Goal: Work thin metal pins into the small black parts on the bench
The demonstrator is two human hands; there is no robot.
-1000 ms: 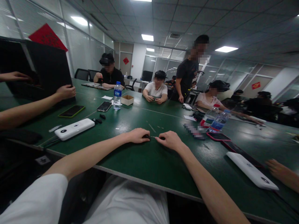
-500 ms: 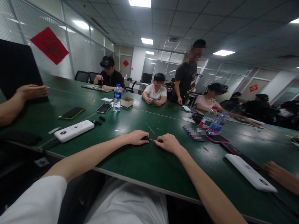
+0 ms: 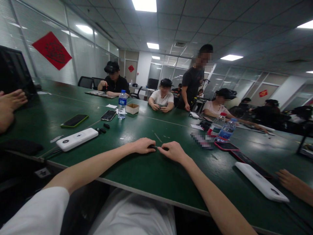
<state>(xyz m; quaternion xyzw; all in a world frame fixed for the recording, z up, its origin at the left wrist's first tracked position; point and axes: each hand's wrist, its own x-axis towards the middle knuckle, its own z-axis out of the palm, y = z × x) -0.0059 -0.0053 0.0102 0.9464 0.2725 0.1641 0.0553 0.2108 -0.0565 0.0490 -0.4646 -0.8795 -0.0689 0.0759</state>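
Over the green table (image 3: 132, 169), my left hand (image 3: 143, 145) is closed around a small black object (image 3: 152, 146), mostly covered by the fingers. A short, thin, pale piece sticks out of it toward the right. My right hand (image 3: 173, 150) is closed in a pinch at the end of that thin piece, thumb and forefinger together. Only a narrow gap separates the two hands. What exactly the black object is, and whether the right fingertips hold anything besides the thin end, is too small to make out.
Left of my arms lie a white power bank (image 3: 77, 139), a green-edged phone (image 3: 74, 120) and another phone (image 3: 108, 115). A water bottle (image 3: 122, 105) stands beside a small box (image 3: 132, 108). To the right are bottles (image 3: 227, 129), phones and a second power bank (image 3: 261, 181). Co-workers' hands reach in at both sides.
My right fingertips have come slightly nearer to my left hand, narrowing the gap. At the left edge, a co-worker's hand and the dark panel have shifted left.
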